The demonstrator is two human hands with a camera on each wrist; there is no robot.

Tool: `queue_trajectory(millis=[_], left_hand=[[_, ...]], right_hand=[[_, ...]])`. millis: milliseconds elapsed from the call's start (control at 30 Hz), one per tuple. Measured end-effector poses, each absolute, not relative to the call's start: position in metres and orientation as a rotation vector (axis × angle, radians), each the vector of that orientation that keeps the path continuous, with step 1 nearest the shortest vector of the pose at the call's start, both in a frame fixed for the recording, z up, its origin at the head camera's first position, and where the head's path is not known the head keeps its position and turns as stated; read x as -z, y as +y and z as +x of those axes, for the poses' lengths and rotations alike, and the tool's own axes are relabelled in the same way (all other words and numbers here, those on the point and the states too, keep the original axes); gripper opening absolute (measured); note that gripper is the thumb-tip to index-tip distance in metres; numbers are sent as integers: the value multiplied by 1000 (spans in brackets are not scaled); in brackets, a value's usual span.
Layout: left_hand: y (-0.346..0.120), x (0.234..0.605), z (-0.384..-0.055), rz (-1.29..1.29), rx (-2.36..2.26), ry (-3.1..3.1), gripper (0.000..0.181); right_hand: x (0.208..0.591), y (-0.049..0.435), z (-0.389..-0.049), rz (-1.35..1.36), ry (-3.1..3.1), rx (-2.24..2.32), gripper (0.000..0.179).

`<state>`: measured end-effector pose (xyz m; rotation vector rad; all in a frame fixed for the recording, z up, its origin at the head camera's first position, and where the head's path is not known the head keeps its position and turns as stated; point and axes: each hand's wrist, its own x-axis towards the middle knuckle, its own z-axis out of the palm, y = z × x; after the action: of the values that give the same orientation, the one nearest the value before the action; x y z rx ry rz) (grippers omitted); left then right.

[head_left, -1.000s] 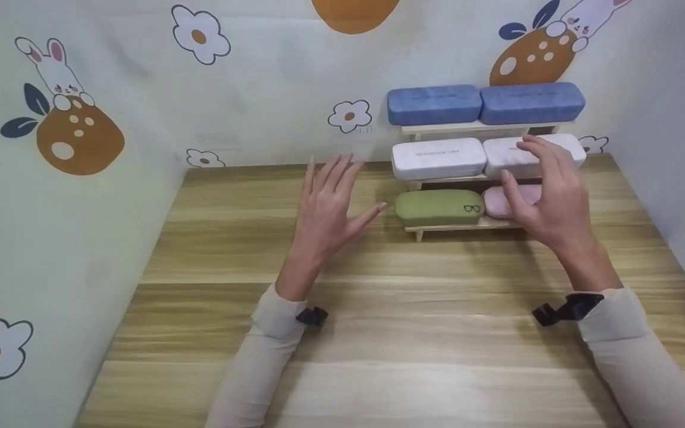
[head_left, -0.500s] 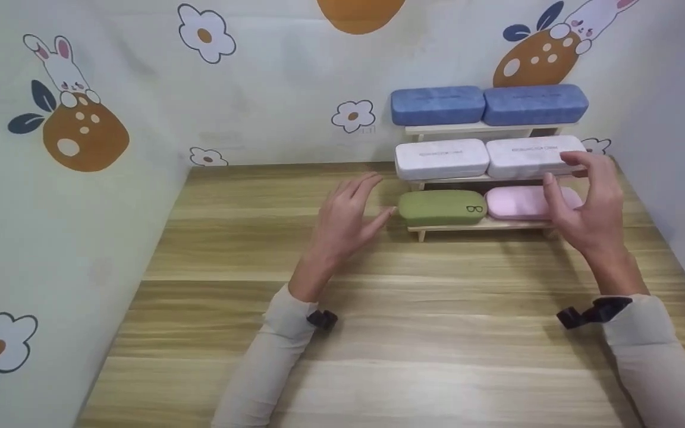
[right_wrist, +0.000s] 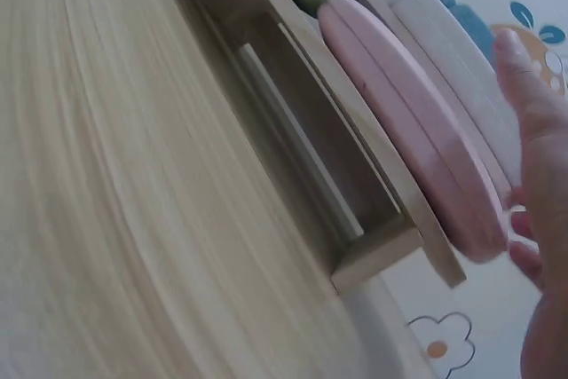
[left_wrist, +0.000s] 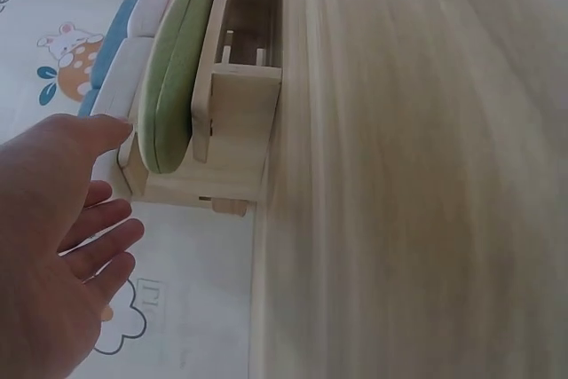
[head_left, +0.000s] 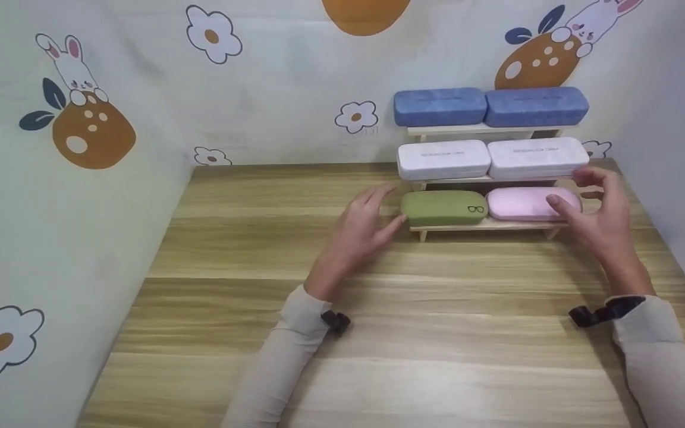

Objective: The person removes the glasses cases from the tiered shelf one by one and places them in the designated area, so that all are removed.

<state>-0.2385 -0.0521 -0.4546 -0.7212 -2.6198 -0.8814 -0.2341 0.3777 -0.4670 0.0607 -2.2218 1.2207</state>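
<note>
A green glasses case [head_left: 442,208] with a small glasses print lies beside a pink glasses case [head_left: 524,204] on the lowest tier of a wooden stepped rack [head_left: 494,225]. My left hand [head_left: 359,229] is at the green case's left end, thumb tip close to it, fingers loosely bent; whether it touches, I cannot tell. My right hand [head_left: 604,217] is at the pink case's right end. Its thumb hovers over the pink top, and in the right wrist view its fingers [right_wrist: 525,256] are beside the end of the case. Neither hand grips anything.
Two white cases [head_left: 443,159] sit on the middle tier and two blue cases [head_left: 440,107] on the top tier. The rack stands on a wood-grain table [head_left: 414,333] against a patterned back wall [head_left: 283,89]. A plain side wall [head_left: 669,119] bounds the right.
My left hand has moved right, up to the green case, and its fingers have bent. The right hand has moved right and down to the pink case's end. The cases have not moved on the rack.
</note>
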Motion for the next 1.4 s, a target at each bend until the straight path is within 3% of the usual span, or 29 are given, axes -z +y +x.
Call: queue_trajectory(millis=[267, 667, 900, 1167, 1400], left_hand=[[-44, 464, -246, -705, 1054, -2692, 67], [-40, 477, -247, -768, 1268, -2722, 72], [-36, 477, -244, -750, 1321, -2764, 84], [-34, 475, -245, -834, 1291, -2665, 70], [-32, 476, -245, -837, 1330, -2642, 69]], right_hand=[[490, 393, -232, 13, -2444, -1394, 68], [510, 406, -234, 147, -2568, -1350, 78], [512, 407, -236, 199, -2522, -1409, 71], [506, 412, -232, 190, -2523, -1593, 82], [502, 414, -230, 158, -2614, -1580, 93]])
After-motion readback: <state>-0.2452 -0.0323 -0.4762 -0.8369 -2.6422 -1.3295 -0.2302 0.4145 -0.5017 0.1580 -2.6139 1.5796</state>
